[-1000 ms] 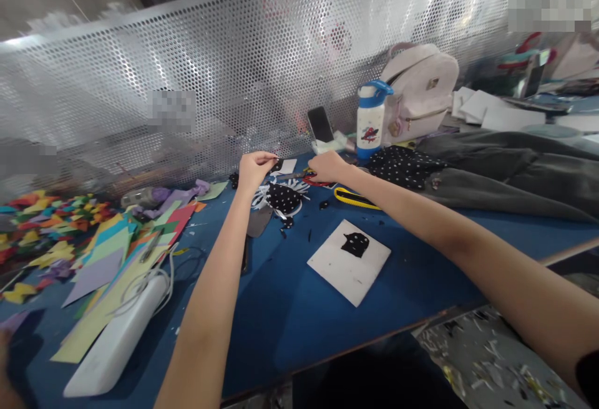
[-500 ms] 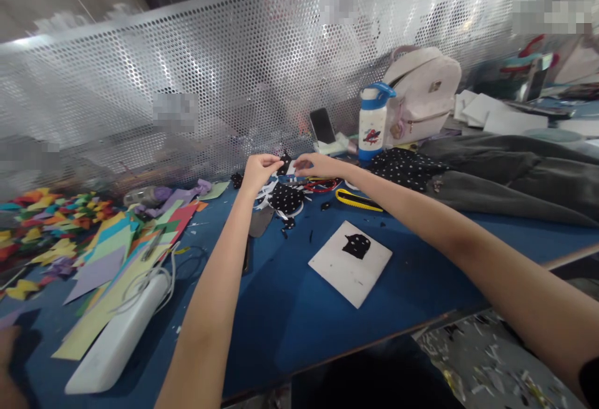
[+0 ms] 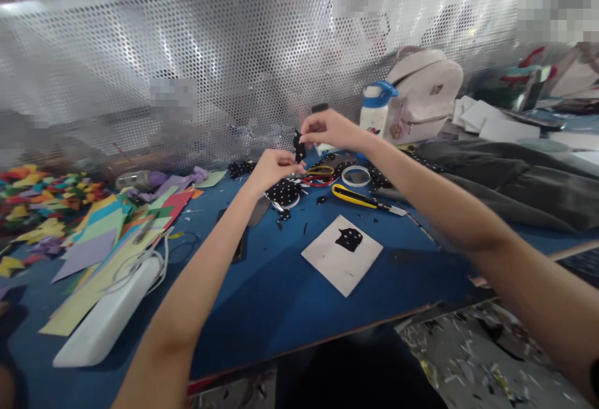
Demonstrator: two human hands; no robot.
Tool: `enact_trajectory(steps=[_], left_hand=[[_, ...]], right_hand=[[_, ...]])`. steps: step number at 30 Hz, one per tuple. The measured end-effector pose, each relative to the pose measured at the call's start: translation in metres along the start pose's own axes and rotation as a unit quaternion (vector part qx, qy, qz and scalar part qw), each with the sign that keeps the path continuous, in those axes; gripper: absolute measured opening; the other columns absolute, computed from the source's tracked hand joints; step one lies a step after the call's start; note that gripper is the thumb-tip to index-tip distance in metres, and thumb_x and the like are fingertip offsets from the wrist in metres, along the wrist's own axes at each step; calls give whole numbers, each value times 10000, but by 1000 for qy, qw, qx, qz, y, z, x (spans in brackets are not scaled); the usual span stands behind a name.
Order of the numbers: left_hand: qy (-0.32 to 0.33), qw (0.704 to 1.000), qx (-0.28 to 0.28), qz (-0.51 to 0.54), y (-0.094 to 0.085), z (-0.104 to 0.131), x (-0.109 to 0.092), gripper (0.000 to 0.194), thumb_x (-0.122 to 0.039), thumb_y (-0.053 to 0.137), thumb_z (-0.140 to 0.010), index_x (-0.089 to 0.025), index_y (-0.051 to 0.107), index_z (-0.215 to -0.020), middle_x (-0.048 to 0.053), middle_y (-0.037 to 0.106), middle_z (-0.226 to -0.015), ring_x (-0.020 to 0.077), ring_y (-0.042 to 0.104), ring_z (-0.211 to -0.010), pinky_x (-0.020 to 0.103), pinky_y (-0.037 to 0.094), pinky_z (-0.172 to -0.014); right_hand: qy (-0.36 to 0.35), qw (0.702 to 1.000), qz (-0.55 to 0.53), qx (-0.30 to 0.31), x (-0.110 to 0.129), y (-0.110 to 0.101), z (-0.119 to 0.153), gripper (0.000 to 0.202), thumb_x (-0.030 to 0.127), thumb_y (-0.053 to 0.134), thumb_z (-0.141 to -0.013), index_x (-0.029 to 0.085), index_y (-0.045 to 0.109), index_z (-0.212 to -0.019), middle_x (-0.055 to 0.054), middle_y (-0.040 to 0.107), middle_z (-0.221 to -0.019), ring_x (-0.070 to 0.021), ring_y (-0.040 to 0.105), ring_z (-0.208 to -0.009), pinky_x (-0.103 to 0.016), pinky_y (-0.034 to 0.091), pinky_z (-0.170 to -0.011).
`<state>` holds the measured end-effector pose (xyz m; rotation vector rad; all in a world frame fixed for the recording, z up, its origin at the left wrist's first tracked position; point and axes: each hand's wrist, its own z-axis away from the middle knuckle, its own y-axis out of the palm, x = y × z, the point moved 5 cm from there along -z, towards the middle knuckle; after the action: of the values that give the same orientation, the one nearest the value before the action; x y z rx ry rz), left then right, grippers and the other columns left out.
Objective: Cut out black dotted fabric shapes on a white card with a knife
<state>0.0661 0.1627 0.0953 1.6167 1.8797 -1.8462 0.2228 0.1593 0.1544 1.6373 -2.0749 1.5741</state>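
Dotted cloth scrap [image 3: 298, 150] now up btwn L hand [image 3: 274, 169] & R hand [image 3: 331, 127], beyond white board [image 3: 337, 270].
Our R hand's let go of red-handled scissors [image 3: 306, 179] & risen, so it's fingers-only work now, we judge; both pinch the thin blk, white-spotted scrap, L at bottom, R at top. On sq. matte board: flat jagged blk cutout [image 3: 350, 239]; just beyond it, ylw cutter [image 3: 353, 197].

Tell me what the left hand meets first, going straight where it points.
The black polka-dot fabric scrap, held by the right hand; depth is unclear, so the left hand may be touching it.
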Motion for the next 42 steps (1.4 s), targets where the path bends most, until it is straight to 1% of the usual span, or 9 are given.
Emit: enact_trajectory(steps=[4,7,10,14,18,21,27,36,42], left_hand=[[20,998,46,-23,25,43,-29,184,-327,631,-954,-148,670,-965,41,691,-973,170,668,-869,376,549,-838],[32,999,26,-21,35,75,-44,162,-311,626,-938,-206,719,-858,22,723,-877,178,669,-837,338,523,-839],[43,999,22,3,45,99,-48,324,-342,477,-1003,-238,733,-834,12,718,-840,171,665,-777,281,508,-738],[65,997,26,19,60,117,-40,256,-321,511,-989,-264,746,-902,9,681,-869,167,637,-800,272,464,-717],[82,996,34,23,73,125,-30,257,-326,501,-1000,-269,747,-952,21,614,-818,168,594,-766,285,443,-682],[98,994,47,12,78,128,-30,283,-367,471,-1017,-287,739,-975,30,602,-806,179,581,-755,304,447,-679],[125,990,59,-30,80,133,-33,315,-418,396,-1041,-331,699,-1062,50,634,-875,202,581,-795,344,449,-685],[87,994,44,-56,77,132,-25,238,-364,466,-1019,-312,619,-1193,68,622,-1149,239,592,-1032,371,488,-855],[71,996,45,-40,77,133,-21,239,-326,433,-1022,-328,594,-1200,62,626,-1168,237,598,-1039,369,496,-848]], right_hand=[[-5,992,-8,123,28,-4,38,179,321,686,-850,144,662,-839,-13,690,-735,-128,636,-693,-271,511,-677],[23,977,11,210,37,3,77,160,334,685,-848,175,687,-863,-10,710,-793,-128,640,-715,-266,500,-669],[69,954,-19,289,38,13,114,136,353,660,-869,225,699,-893,5,723,-826,-131,650,-740,-270,502,-692],[130,911,-102,377,26,34,143,167,383,658,-876,225,703,-905,11,712,-801,-132,638,-734,-264,494,-696],[160,889,-130,408,0,60,148,207,391,653,-882,190,692,-913,-3,692,-814,-121,590,-704,-250,460,-657],[134,899,-118,401,-13,72,143,227,401,651,-882,179,690,-913,-6,665,-822,-118,543,-697,-249,421,-631],[62,904,-89,413,-8,79,133,148,327,633,-905,191,687,-925,-24,660,-893,-132,567,-781,-259,429,-695],[76,895,-148,415,13,45,129,49,292,669,-898,250,693,-909,-7,684,-895,-126,609,-816,-236,462,-724],[100,841,-137,514,28,34,135,51,244,678,-895,286,699,-914,-22,708,-893,-138,650,-867,-236,480,-792]])
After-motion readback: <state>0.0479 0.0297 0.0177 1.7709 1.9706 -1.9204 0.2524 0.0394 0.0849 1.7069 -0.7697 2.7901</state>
